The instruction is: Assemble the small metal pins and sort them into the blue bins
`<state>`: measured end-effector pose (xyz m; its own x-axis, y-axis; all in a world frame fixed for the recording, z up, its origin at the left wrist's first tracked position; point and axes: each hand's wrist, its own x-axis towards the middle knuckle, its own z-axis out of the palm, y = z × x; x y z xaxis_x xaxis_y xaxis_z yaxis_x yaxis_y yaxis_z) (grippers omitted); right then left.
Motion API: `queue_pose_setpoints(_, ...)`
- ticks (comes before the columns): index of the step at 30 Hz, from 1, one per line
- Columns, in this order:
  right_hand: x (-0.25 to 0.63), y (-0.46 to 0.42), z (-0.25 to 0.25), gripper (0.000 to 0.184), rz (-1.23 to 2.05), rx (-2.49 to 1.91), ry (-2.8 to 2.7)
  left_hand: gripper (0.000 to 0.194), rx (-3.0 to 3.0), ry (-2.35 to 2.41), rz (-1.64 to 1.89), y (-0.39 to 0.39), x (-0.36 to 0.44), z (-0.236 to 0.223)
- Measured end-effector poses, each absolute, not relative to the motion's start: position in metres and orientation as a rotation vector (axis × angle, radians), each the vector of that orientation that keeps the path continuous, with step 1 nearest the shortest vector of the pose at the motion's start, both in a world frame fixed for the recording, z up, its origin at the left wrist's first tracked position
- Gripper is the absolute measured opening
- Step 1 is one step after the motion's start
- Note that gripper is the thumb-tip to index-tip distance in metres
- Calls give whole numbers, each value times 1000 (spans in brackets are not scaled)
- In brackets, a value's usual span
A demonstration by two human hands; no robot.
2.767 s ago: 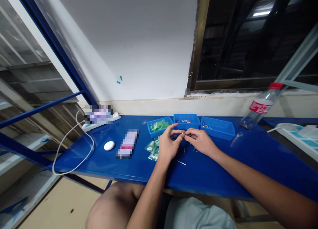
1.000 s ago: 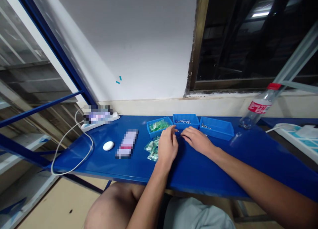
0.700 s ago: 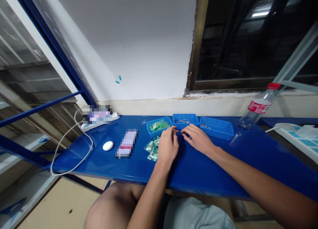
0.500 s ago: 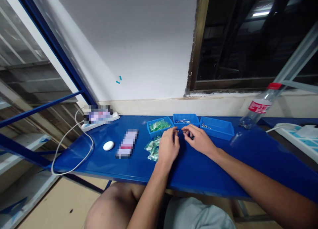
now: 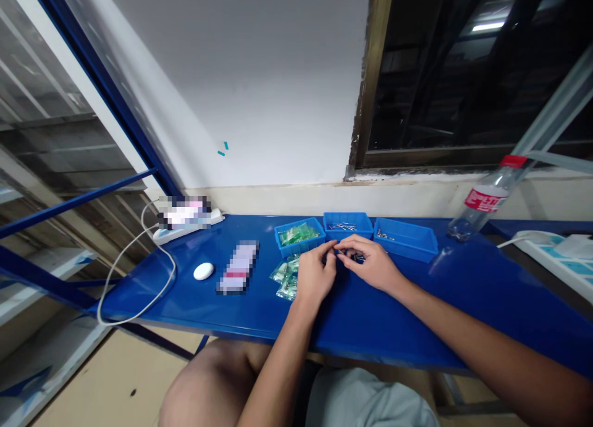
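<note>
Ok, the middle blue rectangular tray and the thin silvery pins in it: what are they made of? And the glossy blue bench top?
The middle blue rectangular tray: moulded plastic by the look, thin walls, even colour. The thin silvery pins: probably bright metal, from their glints; alloy unclear. The glossy blue bench top: painted or coated, given its reflections; the base material is hidden.

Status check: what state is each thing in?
left hand, fingertips against the other hand, grip unclear
right hand, fingers curled, grip unclear
left blue bin, green packets inside
middle blue bin, metal pins inside
right blue bin, small metal parts inside
plastic bottle, capped, tilted
</note>
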<state>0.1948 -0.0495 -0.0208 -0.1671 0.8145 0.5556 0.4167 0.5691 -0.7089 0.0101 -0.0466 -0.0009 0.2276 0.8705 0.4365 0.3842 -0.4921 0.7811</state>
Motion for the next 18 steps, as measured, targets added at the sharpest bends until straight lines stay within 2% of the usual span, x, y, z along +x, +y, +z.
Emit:
queue_pose_setpoints(9,196,-40,-35,21,829,-1047,-1545,28,2057,1090,1167,-49,10,-1)
queue_pose_setpoints(14,196,-40,-34,37,827,-1032,-1546,28,2082,1081,1179,-50,12,-3)
queue_pose_setpoints(18,198,-44,-30,22,771,-1095,-1540,36,2082,1226,1067,-52,12,-1)
